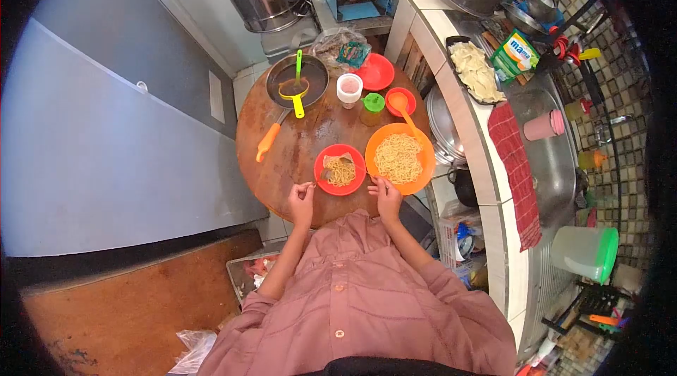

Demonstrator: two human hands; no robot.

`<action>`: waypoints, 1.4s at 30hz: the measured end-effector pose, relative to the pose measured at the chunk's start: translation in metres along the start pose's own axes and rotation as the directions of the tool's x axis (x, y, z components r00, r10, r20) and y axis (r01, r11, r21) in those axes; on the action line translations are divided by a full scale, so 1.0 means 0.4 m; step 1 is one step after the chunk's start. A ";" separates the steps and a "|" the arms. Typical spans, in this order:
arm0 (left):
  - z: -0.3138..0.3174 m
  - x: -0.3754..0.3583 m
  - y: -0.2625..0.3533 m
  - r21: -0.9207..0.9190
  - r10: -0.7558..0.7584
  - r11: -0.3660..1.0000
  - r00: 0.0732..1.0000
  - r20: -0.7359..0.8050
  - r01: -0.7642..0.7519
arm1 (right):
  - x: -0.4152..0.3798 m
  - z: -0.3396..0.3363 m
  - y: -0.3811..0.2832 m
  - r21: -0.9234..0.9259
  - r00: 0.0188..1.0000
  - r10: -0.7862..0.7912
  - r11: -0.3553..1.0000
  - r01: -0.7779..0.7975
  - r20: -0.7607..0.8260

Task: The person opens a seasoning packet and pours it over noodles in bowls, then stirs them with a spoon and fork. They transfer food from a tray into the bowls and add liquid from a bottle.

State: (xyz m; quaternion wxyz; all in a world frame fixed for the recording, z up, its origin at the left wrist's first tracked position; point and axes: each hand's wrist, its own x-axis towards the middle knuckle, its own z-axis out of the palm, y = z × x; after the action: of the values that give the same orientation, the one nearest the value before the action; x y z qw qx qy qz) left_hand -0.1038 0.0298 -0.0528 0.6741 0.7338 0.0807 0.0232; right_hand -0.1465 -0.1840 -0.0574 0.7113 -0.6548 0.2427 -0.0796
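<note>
A red plate [319, 177] with a small portion of noodles [343, 177] lies in front of me, between my hands. At its left edge my left hand [302, 199] is closed on the handle of a piece of metal cutlery [325, 174], a spoon or fork. My right hand [386, 198] pinches another piece of metal cutlery [346, 159], whose end reaches into the same noodles. Just beyond my right hand sits an orange plate [425, 177] heaped with noodles [397, 157]. An orange ladle [409, 120] leans from a small red bowl [410, 96] to that plate.
On the round wooden table [275, 178] are a frying pan [321, 73] with a yellow strainer [297, 104] over it, white cups [349, 88], a green-lidded jar [373, 102] and another red plate [377, 71]. A counter [486, 164] with a sink [539, 108] runs along the right.
</note>
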 end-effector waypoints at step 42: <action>-0.014 0.001 -0.019 -0.135 0.000 0.991 0.999 -0.046 -0.007 | 0.059 -0.017 0.018 -0.013 0.999 0.042 0.999 -0.042 -0.014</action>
State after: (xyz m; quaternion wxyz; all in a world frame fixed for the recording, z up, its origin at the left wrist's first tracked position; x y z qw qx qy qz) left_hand -0.1048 0.0361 -0.0598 0.7202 0.6860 0.0929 0.0465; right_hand -0.1306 -0.1991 -0.0703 0.7066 -0.6539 0.2617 -0.0675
